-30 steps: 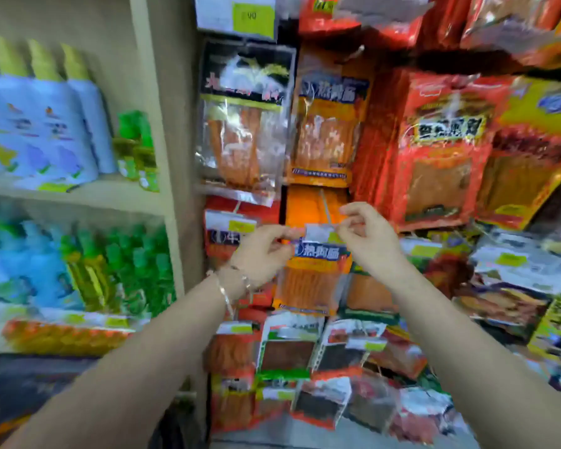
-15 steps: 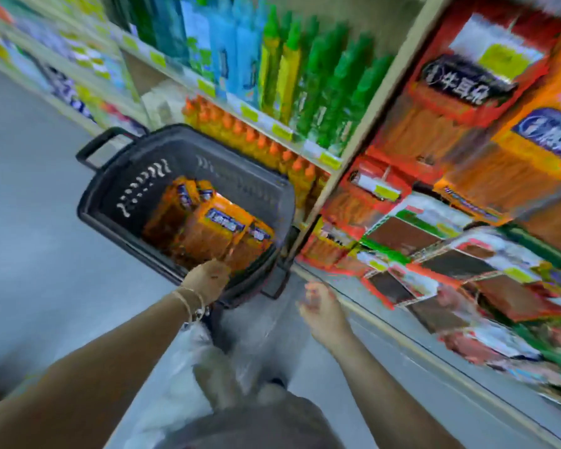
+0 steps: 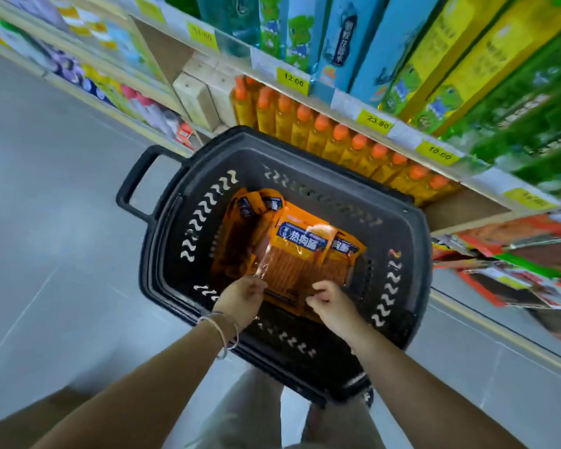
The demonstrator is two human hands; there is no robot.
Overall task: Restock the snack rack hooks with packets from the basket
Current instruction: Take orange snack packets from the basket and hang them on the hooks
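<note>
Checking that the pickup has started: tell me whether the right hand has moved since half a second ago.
Yes. The right hand was outside the near rim of the black basket; now it is inside it, at the top orange packet.

Orange packets (image 3: 300, 254) in black basket (image 3: 246, 157)

Orange packets (image 3: 292, 254) with blue labels lie in a black basket (image 3: 412, 254) with white squiggles.

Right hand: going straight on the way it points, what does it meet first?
The top orange snack packet in the black basket: the right hand points at its near edge and may already touch it; depth is unclear.
</note>
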